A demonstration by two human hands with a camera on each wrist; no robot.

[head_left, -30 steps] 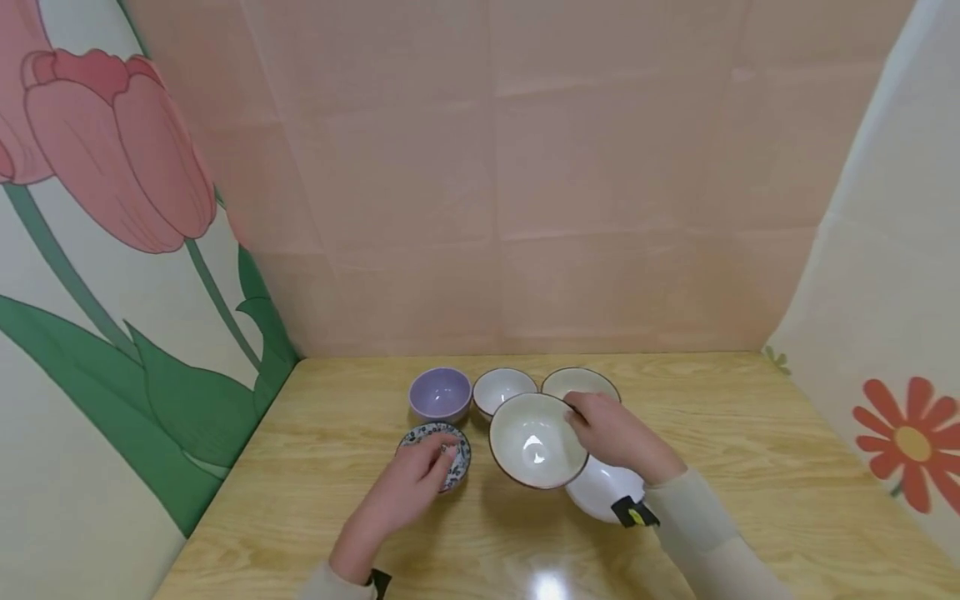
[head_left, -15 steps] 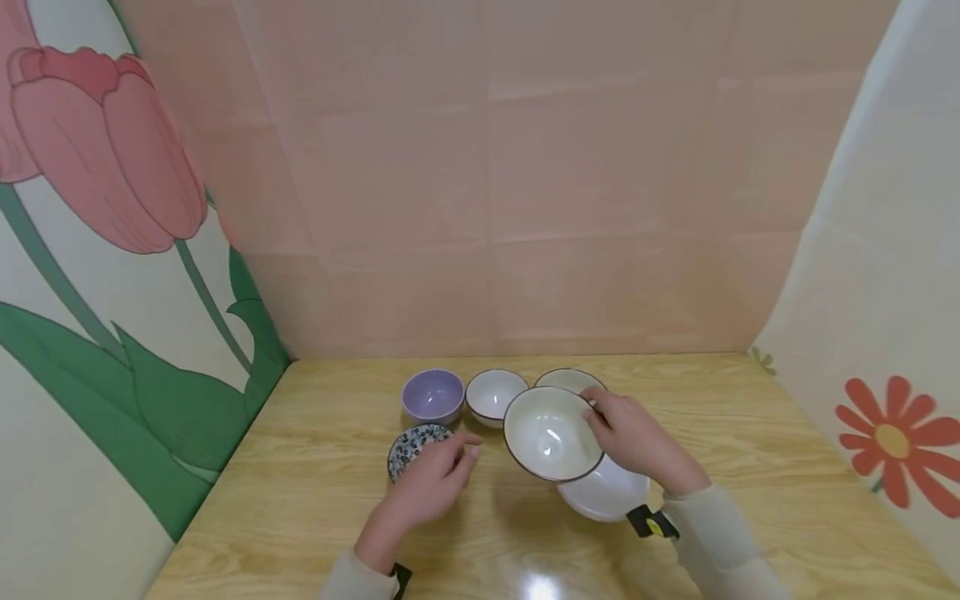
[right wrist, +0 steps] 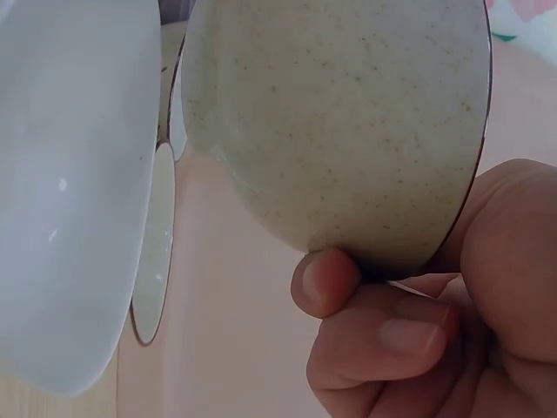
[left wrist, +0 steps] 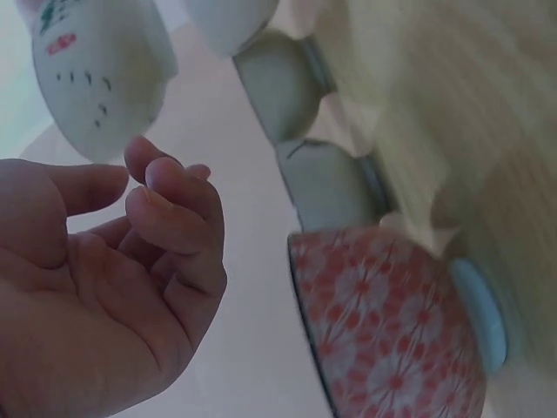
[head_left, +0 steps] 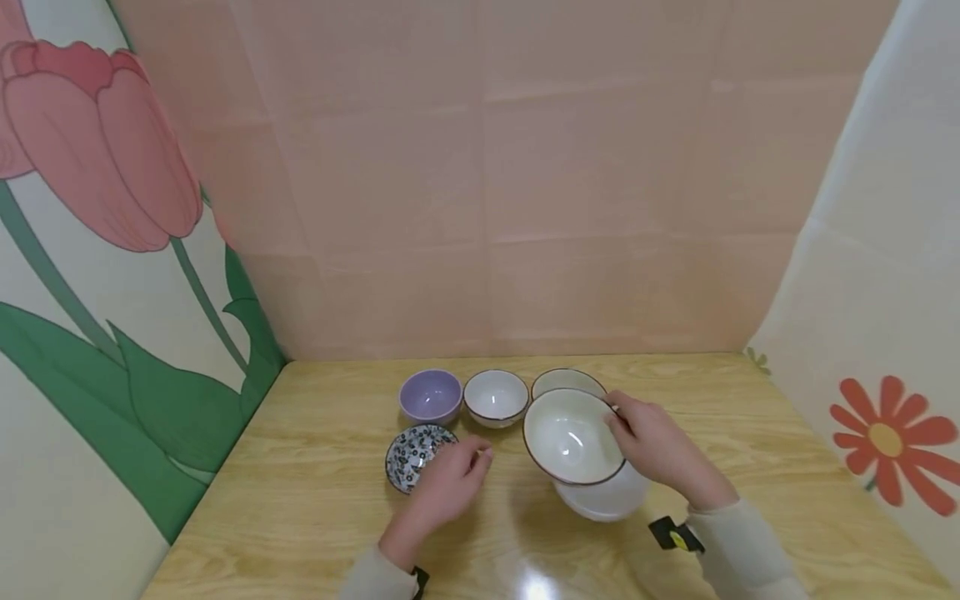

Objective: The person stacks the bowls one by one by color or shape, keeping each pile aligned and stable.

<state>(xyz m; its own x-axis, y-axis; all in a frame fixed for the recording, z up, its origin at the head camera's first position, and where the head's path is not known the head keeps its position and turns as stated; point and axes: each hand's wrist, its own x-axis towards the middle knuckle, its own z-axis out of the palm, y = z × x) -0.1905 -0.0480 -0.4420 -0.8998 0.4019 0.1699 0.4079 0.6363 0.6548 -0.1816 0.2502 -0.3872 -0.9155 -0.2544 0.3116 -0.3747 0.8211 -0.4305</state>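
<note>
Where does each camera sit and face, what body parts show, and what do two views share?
Head: on the head, facing forward and down at the table; left hand, right hand and sleeves show.
Left wrist: worn there, looking past the left hand at a red-patterned bowl.
Right wrist: worn there, looking at the cream bowl and the right hand gripping it.
Head and right wrist both show that grip.

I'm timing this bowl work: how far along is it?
Looks done: the purple bowl, dark-rimmed white bowl and rear cream bowl stand in a row. In hand: the right hand grips the nearer cream bowl by its rim, in the air. Probably left: setting that one down; where isn't shown.
</note>
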